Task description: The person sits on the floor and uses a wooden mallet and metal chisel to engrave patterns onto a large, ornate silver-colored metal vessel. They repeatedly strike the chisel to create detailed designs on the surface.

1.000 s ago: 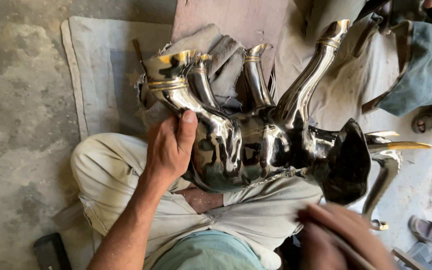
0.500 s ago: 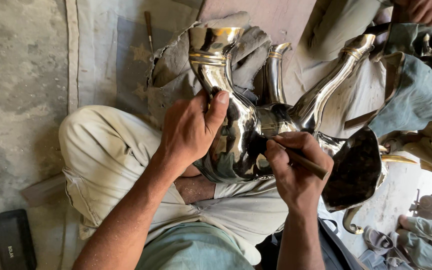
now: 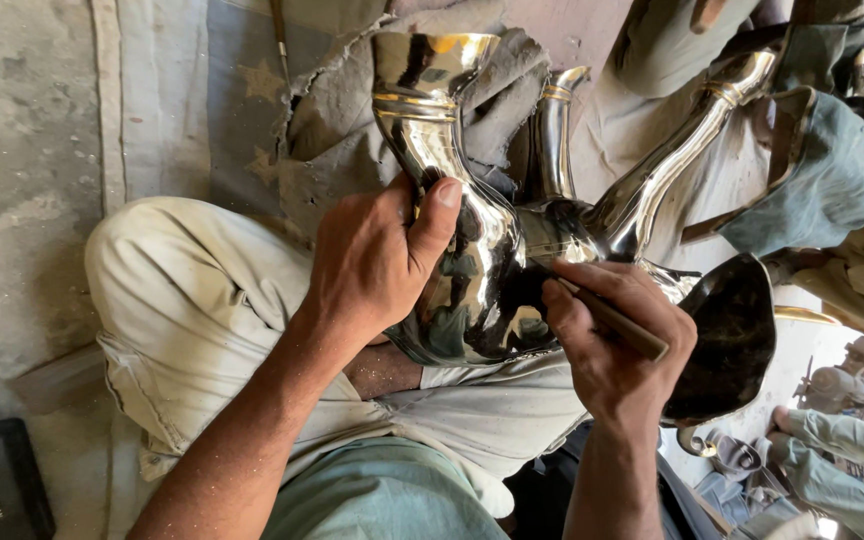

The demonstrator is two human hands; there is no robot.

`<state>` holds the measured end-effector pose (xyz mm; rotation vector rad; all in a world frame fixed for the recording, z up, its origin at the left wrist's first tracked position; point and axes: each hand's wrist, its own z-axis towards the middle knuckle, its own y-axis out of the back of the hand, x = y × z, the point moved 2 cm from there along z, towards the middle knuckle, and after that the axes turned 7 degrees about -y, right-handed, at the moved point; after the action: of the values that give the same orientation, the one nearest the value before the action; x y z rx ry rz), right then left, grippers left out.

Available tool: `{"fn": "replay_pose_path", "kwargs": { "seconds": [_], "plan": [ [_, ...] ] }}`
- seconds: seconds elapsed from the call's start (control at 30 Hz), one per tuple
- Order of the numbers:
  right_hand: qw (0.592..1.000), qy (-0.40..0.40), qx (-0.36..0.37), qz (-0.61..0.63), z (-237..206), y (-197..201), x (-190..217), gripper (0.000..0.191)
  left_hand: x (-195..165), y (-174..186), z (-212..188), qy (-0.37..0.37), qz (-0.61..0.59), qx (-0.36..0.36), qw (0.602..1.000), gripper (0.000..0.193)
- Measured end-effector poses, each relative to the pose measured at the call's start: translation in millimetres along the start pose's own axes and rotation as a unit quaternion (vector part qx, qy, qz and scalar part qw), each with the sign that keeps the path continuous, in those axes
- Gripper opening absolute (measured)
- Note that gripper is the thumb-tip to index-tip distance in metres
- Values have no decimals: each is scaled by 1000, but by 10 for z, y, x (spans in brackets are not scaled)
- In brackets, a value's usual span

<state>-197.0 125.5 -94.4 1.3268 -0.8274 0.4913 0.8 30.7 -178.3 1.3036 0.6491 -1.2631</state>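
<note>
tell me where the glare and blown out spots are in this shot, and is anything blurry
Head view: strong glare streaks on the polished metal animal figure, brightest on its raised legs; the lower right corner by the floor is blown out white. The left hand and the right hand with its thin tool are sharp; the far top right clutter looks softer.

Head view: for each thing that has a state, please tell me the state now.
Left hand: gripping the shiny metal animal figure, thumb on top.
Right hand: closed around a thin brown tool.
Metal animal figure: lying on the lap, legs up.
Grey cloth: crumpled, torn edge.
</note>
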Motion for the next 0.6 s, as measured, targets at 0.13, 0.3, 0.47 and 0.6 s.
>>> {"fn": "replay_pose_path", "kwargs": {
  "seconds": [0.13, 0.3, 0.47, 0.6],
  "plan": [
    [999, -37, -3, -11, 41, -2, -27, 20, -10, 1, -5, -25, 10, -17, 1000, 55],
    [998, -57, 11, 21, 91, -34, -30, 15, 29, -32, -12, 7, -6, 10, 1000, 56],
    [999, -40, 24, -24, 139, -20, 31, 14, 73, -62, -15, 52, 14, 53, 997, 59],
    [999, -28, 38, -21, 133, 11, 14, 15, 46, -41, -13, 0, -14, 13, 1000, 58]
  ]
}}
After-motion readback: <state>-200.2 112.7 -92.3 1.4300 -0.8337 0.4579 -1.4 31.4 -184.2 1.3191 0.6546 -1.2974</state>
